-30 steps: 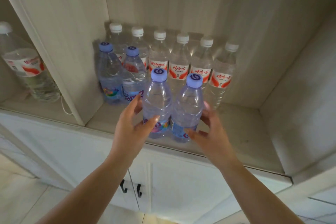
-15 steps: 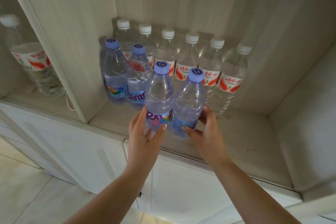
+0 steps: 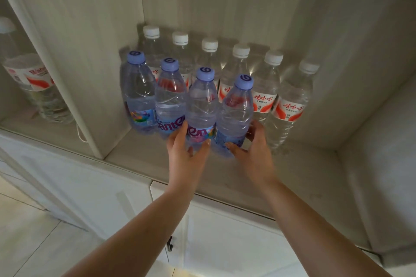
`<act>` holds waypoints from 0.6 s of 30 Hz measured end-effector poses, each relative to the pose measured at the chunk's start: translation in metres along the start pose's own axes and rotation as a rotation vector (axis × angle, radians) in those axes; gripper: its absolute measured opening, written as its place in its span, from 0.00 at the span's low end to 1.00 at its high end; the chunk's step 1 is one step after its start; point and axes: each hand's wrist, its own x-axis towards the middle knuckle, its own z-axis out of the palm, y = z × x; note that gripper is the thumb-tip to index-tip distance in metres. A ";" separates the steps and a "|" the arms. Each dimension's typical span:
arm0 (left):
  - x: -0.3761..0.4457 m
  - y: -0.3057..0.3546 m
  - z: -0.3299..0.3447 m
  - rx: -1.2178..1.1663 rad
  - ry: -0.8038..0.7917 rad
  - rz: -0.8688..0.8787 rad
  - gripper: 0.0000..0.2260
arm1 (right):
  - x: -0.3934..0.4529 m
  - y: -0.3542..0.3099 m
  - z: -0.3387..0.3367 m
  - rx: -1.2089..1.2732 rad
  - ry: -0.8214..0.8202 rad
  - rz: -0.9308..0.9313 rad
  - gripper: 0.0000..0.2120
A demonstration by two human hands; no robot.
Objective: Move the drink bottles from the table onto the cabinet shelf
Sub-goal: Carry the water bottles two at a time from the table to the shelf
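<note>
A: Shelf status?
B: Pale wood-grain cabinet shelf [image 3: 292, 171], divider panel [image 3: 74, 51] on its left. Six white-cap bottles [image 3: 265, 94] line the back wall, four purple-cap bottles [image 3: 139, 96] in front.
A: Hands?
B: Left hand [image 3: 186, 153] grips the third purple-cap bottle [image 3: 201, 108], right hand [image 3: 254, 150] grips the fourth [image 3: 236, 117]. Both upright on the shelf.
A: Surroundings?
B: White cabinet doors [image 3: 112, 200] below, light tiled floor [image 3: 27, 243]. Larger bottle [image 3: 33, 83] in the left bay.
</note>
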 end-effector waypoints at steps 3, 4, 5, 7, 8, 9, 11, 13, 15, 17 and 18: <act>0.006 -0.002 0.004 0.009 -0.003 0.010 0.31 | 0.001 0.002 0.001 -0.007 0.011 -0.001 0.33; 0.007 -0.003 0.004 0.013 0.001 0.009 0.32 | 0.001 0.003 0.001 -0.010 0.016 0.000 0.33; 0.007 -0.004 0.005 0.018 0.005 0.006 0.32 | 0.001 0.003 0.001 -0.014 0.020 0.002 0.33; 0.008 -0.006 0.004 0.033 0.007 0.005 0.31 | 0.000 0.003 0.002 -0.018 0.016 0.012 0.33; 0.008 -0.007 0.003 0.041 0.001 0.005 0.30 | 0.000 0.002 0.001 -0.020 0.011 0.017 0.33; 0.009 -0.007 0.003 0.047 -0.006 0.004 0.30 | 0.001 0.002 0.001 -0.023 0.005 0.020 0.33; 0.010 -0.006 0.002 0.048 -0.020 0.016 0.29 | 0.001 0.002 0.000 -0.037 -0.010 0.027 0.34; 0.007 -0.002 -0.003 0.015 -0.039 0.020 0.24 | -0.001 0.002 -0.004 -0.061 -0.014 0.036 0.36; 0.001 0.000 -0.011 -0.055 -0.066 0.012 0.21 | -0.008 0.001 -0.010 -0.068 -0.009 0.061 0.39; -0.008 -0.001 -0.021 -0.115 -0.100 -0.020 0.20 | -0.023 -0.002 -0.019 -0.042 0.001 0.130 0.39; -0.013 -0.001 -0.025 -0.138 -0.136 -0.034 0.19 | -0.032 -0.003 -0.024 -0.025 0.006 0.158 0.38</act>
